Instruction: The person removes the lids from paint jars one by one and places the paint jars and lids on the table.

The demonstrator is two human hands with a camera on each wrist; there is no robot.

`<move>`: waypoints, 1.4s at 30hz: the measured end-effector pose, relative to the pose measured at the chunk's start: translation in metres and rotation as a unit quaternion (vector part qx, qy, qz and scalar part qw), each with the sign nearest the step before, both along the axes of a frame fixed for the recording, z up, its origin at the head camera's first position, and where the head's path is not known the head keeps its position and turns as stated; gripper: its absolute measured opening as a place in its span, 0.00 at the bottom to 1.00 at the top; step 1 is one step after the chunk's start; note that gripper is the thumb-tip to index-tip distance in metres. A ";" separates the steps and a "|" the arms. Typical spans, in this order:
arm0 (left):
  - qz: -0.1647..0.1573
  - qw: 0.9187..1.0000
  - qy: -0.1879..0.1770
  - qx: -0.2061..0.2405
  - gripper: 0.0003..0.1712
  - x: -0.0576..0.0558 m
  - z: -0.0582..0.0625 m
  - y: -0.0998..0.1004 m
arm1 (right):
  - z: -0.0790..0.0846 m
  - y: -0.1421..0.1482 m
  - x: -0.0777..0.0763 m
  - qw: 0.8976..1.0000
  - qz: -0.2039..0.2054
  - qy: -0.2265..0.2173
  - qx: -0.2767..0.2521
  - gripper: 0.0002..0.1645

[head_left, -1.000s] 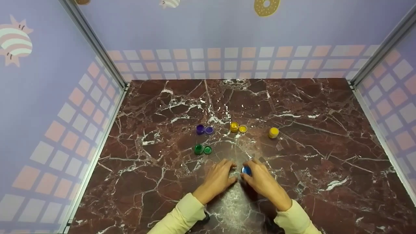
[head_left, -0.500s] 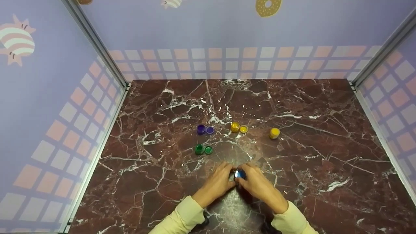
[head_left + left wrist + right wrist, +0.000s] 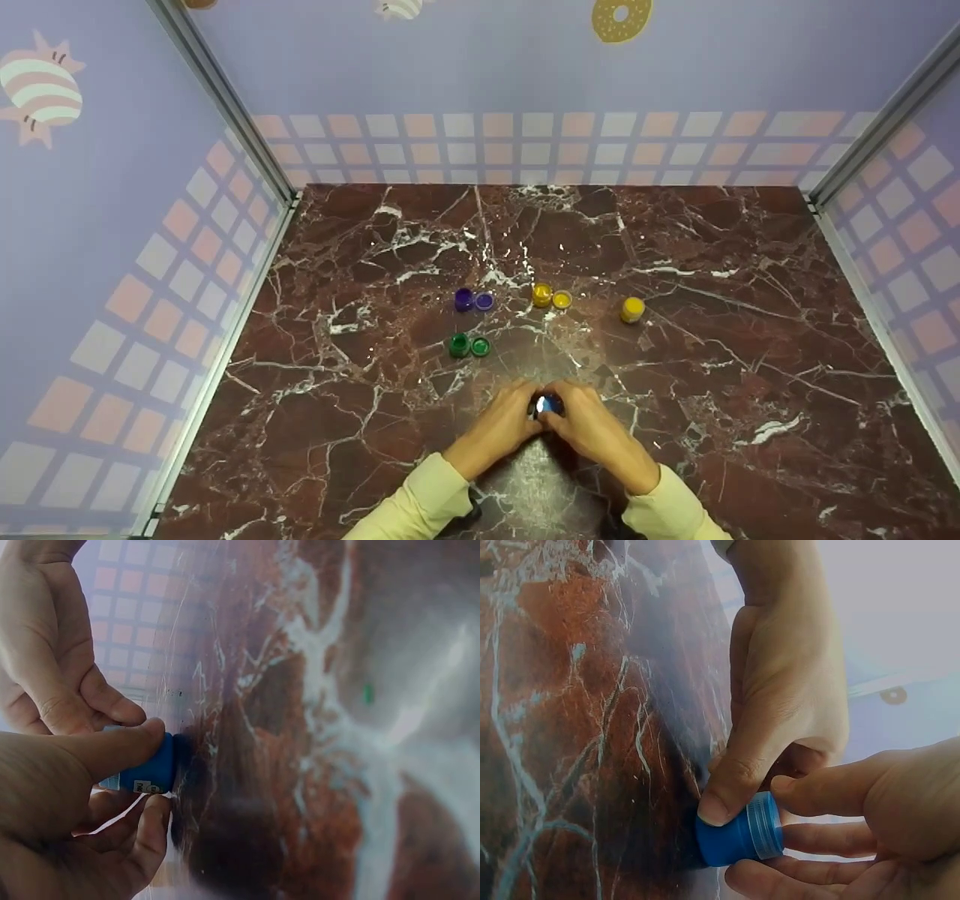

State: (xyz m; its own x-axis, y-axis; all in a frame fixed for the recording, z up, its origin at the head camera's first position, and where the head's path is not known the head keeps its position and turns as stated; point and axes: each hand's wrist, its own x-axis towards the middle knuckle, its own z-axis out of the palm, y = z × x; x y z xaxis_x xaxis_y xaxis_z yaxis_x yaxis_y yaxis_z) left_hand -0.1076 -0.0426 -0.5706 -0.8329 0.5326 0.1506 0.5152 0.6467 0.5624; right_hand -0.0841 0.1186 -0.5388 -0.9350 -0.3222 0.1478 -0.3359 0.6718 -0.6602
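A small blue paint jar (image 3: 729,841) stands on the table close in front of the person, between both hands. My left hand (image 3: 496,421) grips its body low down, thumb pressed against the blue side near the base. Around the clear ridged lid (image 3: 766,826) curl the thumb and fingers of my right hand (image 3: 591,426). A label (image 3: 148,787) shows on the jar in the left wrist view. From above, the hands hide most of the jar, leaving its shiny blue top in sight.
Farther back sit an open purple jar (image 3: 464,300), an open yellow jar (image 3: 541,295) and an open green jar (image 3: 459,345). Each has its lid lying to its right. A capped yellow jar (image 3: 632,310) stands farther right on the marbled table (image 3: 360,450).
The right hand has brought the blue jar left to the middle. My left hand, earlier apart from it, now holds its body. The other jars stay put.
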 end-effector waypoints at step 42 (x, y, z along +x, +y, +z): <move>-0.041 0.999 0.001 0.007 0.22 -0.008 -0.002 -0.004 | 0.000 0.015 -0.016 0.974 0.170 0.117 0.096 0.17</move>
State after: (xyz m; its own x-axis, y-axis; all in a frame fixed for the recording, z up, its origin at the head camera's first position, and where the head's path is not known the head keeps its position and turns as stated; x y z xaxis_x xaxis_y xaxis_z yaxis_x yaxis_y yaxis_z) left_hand -0.1157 -0.0468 -0.5722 -0.7858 0.5973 0.1602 0.5677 0.5940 0.5701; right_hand -0.0997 0.1336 -0.5392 -0.7170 -0.6502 0.2513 -0.6871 0.5985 -0.4119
